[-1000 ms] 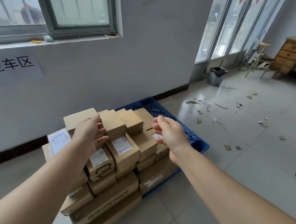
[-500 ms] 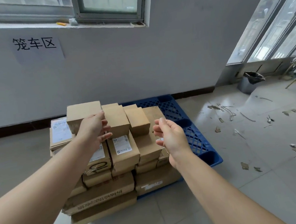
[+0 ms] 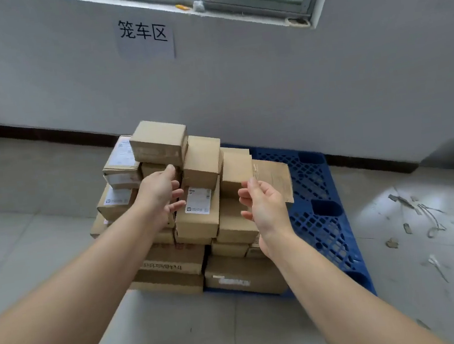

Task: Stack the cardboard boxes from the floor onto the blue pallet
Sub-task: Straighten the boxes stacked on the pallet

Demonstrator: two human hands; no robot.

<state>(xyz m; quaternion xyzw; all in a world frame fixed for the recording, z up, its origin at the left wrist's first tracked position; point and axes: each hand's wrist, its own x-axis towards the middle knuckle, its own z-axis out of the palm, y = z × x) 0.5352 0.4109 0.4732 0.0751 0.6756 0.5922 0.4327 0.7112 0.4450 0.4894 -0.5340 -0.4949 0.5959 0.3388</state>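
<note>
With both hands empty and fingers loosely spread, left hand (image 3: 160, 192) near the top box (image 3: 158, 144) and right hand (image 3: 265, 204) beside the cardboard boxes (image 3: 198, 225) piled on the left half of the blue pallet (image 3: 314, 190), I judge it best to square the crooked upper tier gently from both sides.

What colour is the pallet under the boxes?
The pallet is blue; head view shows it best.

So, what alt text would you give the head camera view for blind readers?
A person's left hand and right hand reach, empty, toward a stack of cardboard boxes on a blue pallet by a grey wall. Scraps litter the floor.
</note>
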